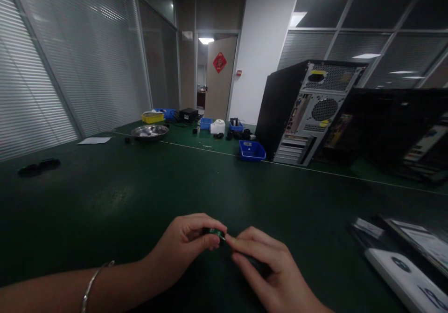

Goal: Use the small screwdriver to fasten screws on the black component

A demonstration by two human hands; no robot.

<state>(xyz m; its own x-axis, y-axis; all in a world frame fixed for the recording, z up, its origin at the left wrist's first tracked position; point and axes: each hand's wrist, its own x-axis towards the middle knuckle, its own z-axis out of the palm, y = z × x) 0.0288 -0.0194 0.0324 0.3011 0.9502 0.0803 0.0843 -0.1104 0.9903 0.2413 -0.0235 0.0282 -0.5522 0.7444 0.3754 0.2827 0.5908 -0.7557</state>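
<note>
Between the thumb and fingers of my left hand is a small green circuit board with dark edges. It is held just above the dark green tabletop, near the front. My right hand comes in from the right with its fingertips at the board's right end. A tiny pale piece shows at the tip of my right index finger; its kind is too small to tell. My right fingers are bent close together, the thumb a little below the index finger.
A black computer tower stands at the back right, a blue bin beside it. Further left are a metal bowl and a yellow basket. A white phone-like box lies at front right. Dark glasses-like objects rest at left.
</note>
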